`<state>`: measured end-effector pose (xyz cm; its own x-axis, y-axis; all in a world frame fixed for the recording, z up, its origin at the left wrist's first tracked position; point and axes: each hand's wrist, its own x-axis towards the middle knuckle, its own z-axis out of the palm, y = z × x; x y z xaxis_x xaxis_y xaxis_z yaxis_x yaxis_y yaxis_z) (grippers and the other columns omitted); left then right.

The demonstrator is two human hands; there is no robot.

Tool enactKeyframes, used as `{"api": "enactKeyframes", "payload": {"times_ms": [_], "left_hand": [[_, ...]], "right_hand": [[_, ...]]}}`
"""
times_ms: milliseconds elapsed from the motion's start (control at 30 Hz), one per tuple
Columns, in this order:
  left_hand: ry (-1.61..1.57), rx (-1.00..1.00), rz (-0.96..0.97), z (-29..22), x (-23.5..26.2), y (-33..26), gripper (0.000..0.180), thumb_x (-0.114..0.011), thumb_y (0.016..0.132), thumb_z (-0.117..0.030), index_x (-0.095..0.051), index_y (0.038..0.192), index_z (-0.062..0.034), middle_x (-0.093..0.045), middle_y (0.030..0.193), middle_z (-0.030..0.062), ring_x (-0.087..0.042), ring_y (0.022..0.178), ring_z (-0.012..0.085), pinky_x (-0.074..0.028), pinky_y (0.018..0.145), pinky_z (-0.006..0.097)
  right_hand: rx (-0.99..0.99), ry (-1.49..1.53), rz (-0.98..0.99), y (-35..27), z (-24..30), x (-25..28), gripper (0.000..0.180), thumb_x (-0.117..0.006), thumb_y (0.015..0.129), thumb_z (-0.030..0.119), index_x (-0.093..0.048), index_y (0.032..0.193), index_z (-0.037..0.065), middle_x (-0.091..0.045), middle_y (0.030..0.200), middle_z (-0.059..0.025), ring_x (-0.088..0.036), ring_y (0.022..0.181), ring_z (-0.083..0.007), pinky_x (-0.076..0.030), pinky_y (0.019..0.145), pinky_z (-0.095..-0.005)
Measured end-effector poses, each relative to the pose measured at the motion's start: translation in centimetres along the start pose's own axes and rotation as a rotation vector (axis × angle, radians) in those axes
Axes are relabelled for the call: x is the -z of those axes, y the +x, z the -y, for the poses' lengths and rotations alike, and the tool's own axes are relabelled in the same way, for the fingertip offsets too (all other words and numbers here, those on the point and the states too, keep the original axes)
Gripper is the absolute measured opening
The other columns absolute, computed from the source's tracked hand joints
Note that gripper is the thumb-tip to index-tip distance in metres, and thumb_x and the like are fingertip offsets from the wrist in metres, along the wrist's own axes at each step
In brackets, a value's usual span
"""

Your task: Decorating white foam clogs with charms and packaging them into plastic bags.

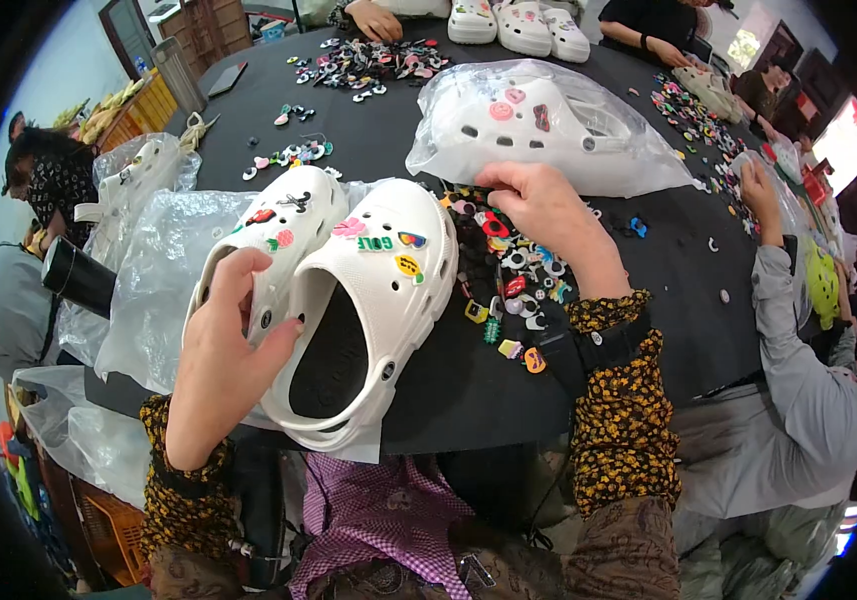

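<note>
Two white clogs stand side by side before me, toes pointing away. The left clog (289, 213) carries a few shoe charms, one like a strawberry. On the right clog (373, 275) sit pink, green-lettered, heart and yellow charms. My left hand (226, 350) is closed around the rear of the left clog, its thumb reaching toward the right one. Over a heap of colourful shoe charms (521, 262), my right hand (547, 212) has its fingers curled together; what they hold, if anything, is hidden. Just beyond it, a clear plastic bag holds another decorated white clog (574, 128).
Clear plastic bags (174, 270) lie at the left beside a dark cylinder (80, 275). More charms (374, 65) are heaped at the far side, near several white clogs (521, 28). Co-workers sit around the black table (649, 330); one grey sleeve (799, 340) is close at right.
</note>
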<state>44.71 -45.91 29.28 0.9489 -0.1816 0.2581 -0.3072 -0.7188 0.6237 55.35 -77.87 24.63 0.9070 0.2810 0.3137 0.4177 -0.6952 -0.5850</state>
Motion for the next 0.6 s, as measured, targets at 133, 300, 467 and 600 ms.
{"api": "enactKeyframes", "payload": {"times_ms": [133, 300, 467, 600], "left_hand": [[0.167, -0.248, 0.02, 0.3, 0.1, 0.5, 0.045, -0.071, 0.074, -0.007, -0.053, 0.115, -0.0028, -0.053, 0.088, 0.0146, -0.056, 0.077, 0.0307, -0.045, 0.069, 0.036], [0.247, -0.271, 0.105, -0.4, 0.5, 0.9, 0.027, -0.068, 0.076, -0.006, -0.06, 0.102, -0.0008, -0.051, 0.085, 0.0152, -0.056, 0.08, 0.034, -0.045, 0.069, 0.038], [0.198, -0.265, 0.127, 0.5, 1.4, 2.2, 0.018, -0.064, 0.076, -0.001, -0.06, 0.094, 0.002, -0.055, 0.088, 0.0166, -0.056, 0.082, 0.0359, -0.046, 0.072, 0.04], [0.245, -0.37, 0.089, 1.3, 2.5, 3.3, 0.018, -0.061, 0.077, 0.002, -0.061, 0.094, 0.0025, -0.059, 0.094, 0.0171, -0.057, 0.088, 0.0356, -0.046, 0.077, 0.04]], "right_hand": [[-0.049, 0.003, 0.044, -0.1, -0.2, -0.1, 0.021, -0.057, 0.082, 0.005, -0.067, 0.099, -0.001, -0.069, 0.09, -0.0183, -0.067, 0.083, -0.0275, -0.051, 0.078, -0.0347], [-0.064, 0.018, 0.112, -0.3, 0.3, 0.0, 0.02, -0.06, 0.078, 0.006, -0.069, 0.095, 0.001, -0.068, 0.088, -0.0207, -0.067, 0.082, -0.0323, -0.052, 0.079, -0.0383], [0.141, -0.1, 0.157, -0.7, -0.3, -1.0, 0.024, -0.065, 0.075, 0.002, -0.068, 0.099, 0.001, -0.065, 0.087, -0.0135, -0.063, 0.083, -0.0276, -0.051, 0.077, -0.0347], [0.109, -0.126, 0.199, -0.7, 0.1, -1.3, 0.022, -0.066, 0.073, 0.002, -0.068, 0.095, 0.002, -0.063, 0.088, -0.0133, -0.062, 0.087, -0.0293, -0.05, 0.08, -0.0362]]}}
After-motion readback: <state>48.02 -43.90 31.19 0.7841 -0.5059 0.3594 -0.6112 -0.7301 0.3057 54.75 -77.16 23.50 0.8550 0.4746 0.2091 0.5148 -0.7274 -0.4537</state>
